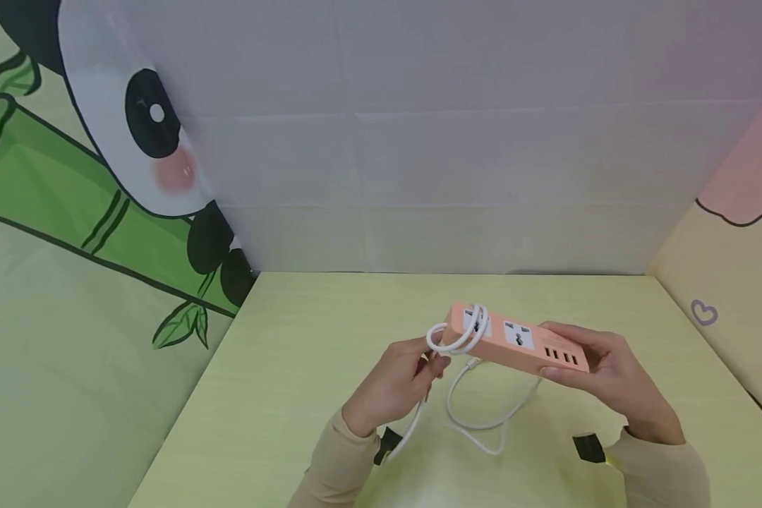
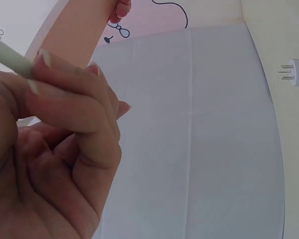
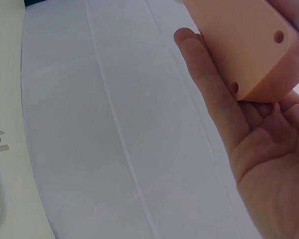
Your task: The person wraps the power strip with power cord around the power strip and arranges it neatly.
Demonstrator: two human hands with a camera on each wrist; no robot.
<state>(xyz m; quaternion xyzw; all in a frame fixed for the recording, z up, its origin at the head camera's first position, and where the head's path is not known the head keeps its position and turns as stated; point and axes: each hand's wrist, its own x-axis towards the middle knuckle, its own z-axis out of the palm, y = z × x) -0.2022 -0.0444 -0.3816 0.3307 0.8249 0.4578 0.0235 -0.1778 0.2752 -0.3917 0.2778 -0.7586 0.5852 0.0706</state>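
Observation:
A salmon-pink power strip point(image 1: 499, 343) with white sockets and several USB ports is held up above the table, tilted down to the right. Around its left end, white cable point(image 1: 481, 326) is looped. My right hand point(image 1: 612, 370) grips the strip's right end, thumb on the near side; the right wrist view shows its underside point(image 3: 234, 40) with screw holes. My left hand point(image 1: 394, 384) pinches the cable close to the strip's left end, and the cable point(image 2: 9, 56) crosses its fingers in the left wrist view. A three-pin plug point(image 2: 296, 72) lies on the table.
The pale yellow table point(image 1: 279, 395) spreads below both hands. More white cable point(image 1: 482, 427) lies in a loose loop under the strip. A grey-white wall point(image 1: 419, 155) stands behind, with printed panels at left and right. Black patches point(image 1: 588, 448) sit at both sleeves.

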